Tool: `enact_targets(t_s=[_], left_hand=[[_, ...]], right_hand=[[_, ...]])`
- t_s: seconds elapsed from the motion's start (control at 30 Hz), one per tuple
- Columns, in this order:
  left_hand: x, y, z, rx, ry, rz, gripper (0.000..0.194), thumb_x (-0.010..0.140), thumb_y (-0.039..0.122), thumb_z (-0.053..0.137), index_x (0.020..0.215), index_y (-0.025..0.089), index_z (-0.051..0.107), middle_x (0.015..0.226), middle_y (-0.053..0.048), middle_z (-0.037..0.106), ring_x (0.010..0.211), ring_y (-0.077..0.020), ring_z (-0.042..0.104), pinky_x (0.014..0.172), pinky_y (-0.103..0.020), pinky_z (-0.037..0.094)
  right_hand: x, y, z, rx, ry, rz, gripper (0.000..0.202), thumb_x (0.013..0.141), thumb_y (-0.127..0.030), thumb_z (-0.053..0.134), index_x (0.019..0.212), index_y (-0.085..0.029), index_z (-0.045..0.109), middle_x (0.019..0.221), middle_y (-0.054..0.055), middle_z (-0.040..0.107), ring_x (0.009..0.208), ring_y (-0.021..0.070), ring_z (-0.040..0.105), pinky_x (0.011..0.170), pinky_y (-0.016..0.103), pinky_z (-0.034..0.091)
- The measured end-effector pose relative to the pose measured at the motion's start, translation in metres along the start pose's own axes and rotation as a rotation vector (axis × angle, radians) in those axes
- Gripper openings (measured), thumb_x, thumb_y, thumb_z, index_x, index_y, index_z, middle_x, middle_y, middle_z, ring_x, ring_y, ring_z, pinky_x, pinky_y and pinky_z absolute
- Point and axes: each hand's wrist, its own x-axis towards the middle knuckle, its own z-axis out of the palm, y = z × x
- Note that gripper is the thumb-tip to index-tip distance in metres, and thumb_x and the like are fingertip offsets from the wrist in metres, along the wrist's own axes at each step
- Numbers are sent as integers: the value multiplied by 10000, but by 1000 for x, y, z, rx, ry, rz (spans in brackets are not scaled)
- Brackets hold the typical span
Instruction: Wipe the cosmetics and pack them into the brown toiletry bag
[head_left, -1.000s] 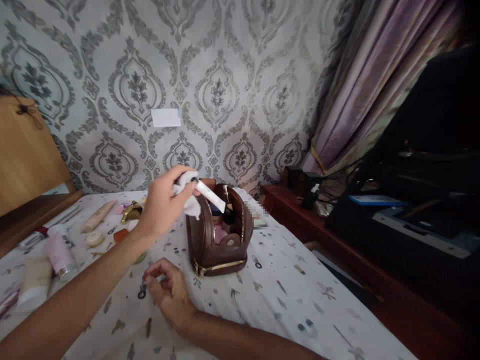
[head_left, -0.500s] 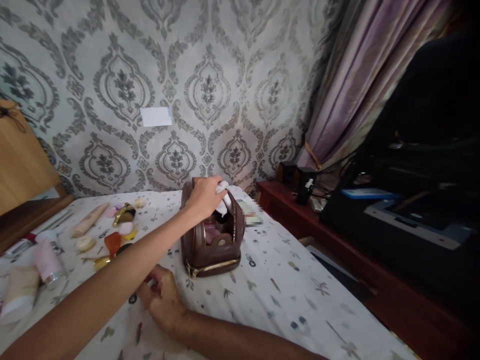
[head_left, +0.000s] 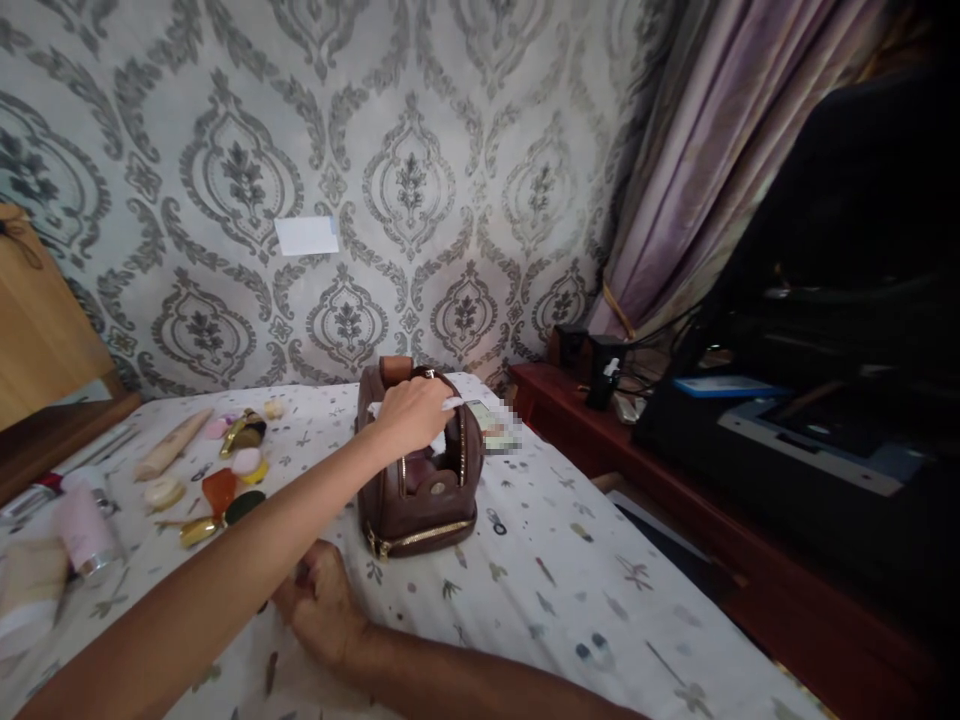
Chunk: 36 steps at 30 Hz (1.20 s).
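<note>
A brown bag (head_left: 424, 510) with gold zips stands on the table, its top unzipped and open. My left hand (head_left: 416, 415) reaches into that opening, fingers closed on a crumpled white cloth or tissue (head_left: 438, 440); bits of it show on both sides of the hand. My left forearm crosses over in front of my right hand (head_left: 324, 605), which rests on the table left of the bag's front. Its fingers are curled, and whatever they may hold is hidden.
Left of the bag lie cosmetics: a pink tube (head_left: 86, 532), a beige tube (head_left: 174, 445), an orange item (head_left: 218, 492), a round beige item (head_left: 163, 492) and others. A blurred card (head_left: 495, 428) lies behind the bag. A dark red ledge (head_left: 540, 385) runs along the right.
My left hand has lowered from the bag's upper rim into its opening, taking the white cloth down with it. My right hand has hardly moved. The view has shifted slightly.
</note>
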Motion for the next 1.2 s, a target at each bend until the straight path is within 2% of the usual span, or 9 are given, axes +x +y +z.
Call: enact_targets(t_s=[0.13, 0.23, 0.37, 0.43, 0.57, 0.67, 0.87, 1.1, 1.2], left_hand=[[12, -15, -13, -35, 30, -19, 291, 917, 237, 506, 1137, 231, 696, 1108, -76, 756, 1054, -249, 682, 872, -325, 512], [25, -25, -19, -16, 44, -57, 323, 912, 201, 476, 1159, 202, 684, 1161, -97, 736, 1094, -259, 662, 887, -334, 507], [34, -28, -12, 40, -23, -57, 332, 866, 126, 534, 1129, 244, 698, 1183, -75, 731, 1143, -253, 642, 927, -341, 491], [35, -26, -8, 71, -69, -49, 315, 868, 117, 567, 1138, 224, 690, 1203, -85, 717, 1154, -254, 635, 951, -378, 492], [37, -23, -8, 129, -124, -53, 249, 928, 228, 605, 1165, 169, 654, 1213, -96, 686, 1139, -250, 635, 972, -476, 501], [41, -25, -12, 155, -149, -53, 248, 937, 286, 612, 1155, 175, 651, 1199, -87, 678, 1116, -241, 642, 955, -471, 522], [45, -29, -7, 173, -173, -32, 261, 939, 311, 611, 1161, 177, 644, 1210, -87, 667, 1108, -242, 641, 944, -473, 531], [47, -33, -5, 149, -195, -24, 310, 938, 320, 611, 1219, 189, 614, 1269, -95, 632, 1127, -248, 625, 956, -483, 523], [49, -33, -6, 145, -213, -35, 305, 936, 322, 613, 1210, 187, 615, 1254, -92, 633, 1097, -242, 634, 927, -468, 540]], right_hand=[[-1, 3, 0, -11, 51, 37, 83, 757, -196, 596, 706, -169, 656, 655, -29, 553, 609, 109, 491, 566, 212, 371], [-1, 6, 0, -20, 54, 76, 100, 767, -216, 631, 675, -175, 629, 658, -29, 550, 607, 109, 483, 567, 213, 369], [-2, 10, 0, -5, 53, 60, 172, 806, -304, 654, 681, -186, 645, 657, -21, 570, 623, 123, 501, 577, 220, 396], [-2, 10, 0, 3, 56, 63, 190, 804, -333, 667, 680, -189, 656, 652, -19, 571, 622, 126, 498, 570, 221, 400], [-1, 6, 0, 23, 46, 69, 151, 777, -257, 661, 649, -179, 649, 619, -29, 552, 617, 118, 490, 562, 216, 379], [-2, 2, 0, 33, 35, 80, 108, 759, -166, 615, 654, -165, 639, 623, -32, 554, 620, 108, 488, 562, 210, 351], [-2, 2, 0, 43, 41, 81, 122, 733, -106, 607, 628, -168, 619, 633, -28, 568, 616, 108, 499, 594, 214, 379], [0, 14, 2, 44, 13, 19, 156, 786, -275, 665, 669, -173, 668, 645, -19, 583, 650, 126, 530, 613, 215, 426], [0, 20, 2, 35, 11, 2, 172, 804, -296, 663, 691, -167, 681, 673, -10, 601, 679, 131, 546, 639, 217, 437]])
